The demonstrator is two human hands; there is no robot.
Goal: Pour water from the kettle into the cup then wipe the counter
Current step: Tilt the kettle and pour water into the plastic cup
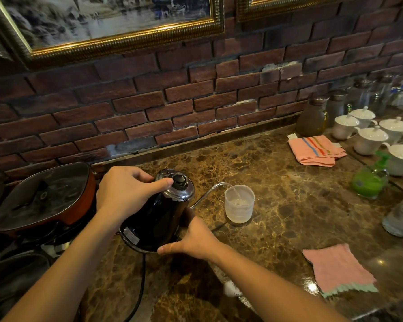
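Cup (239,204): translucent plastic, round, tapered, shallow water at the bottom, thin stream entering from the kettle (157,211) spout. Kettle sits just left of the cup, tilted toward it; glossy black body, chrome lid with black knob, slim gooseneck. Left hand (123,191) wraps the handle, fingers curled, thumb pressed on the lid. Right hand (191,238) cups the base, fingers together. Counter (289,205): polished brown marble. Pink cloth (337,268), flat, front-right of the cup.

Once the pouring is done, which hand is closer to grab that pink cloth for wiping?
Probably the right hand: the pink cloth lies on its side of the counter, while the left hand grips the kettle top.
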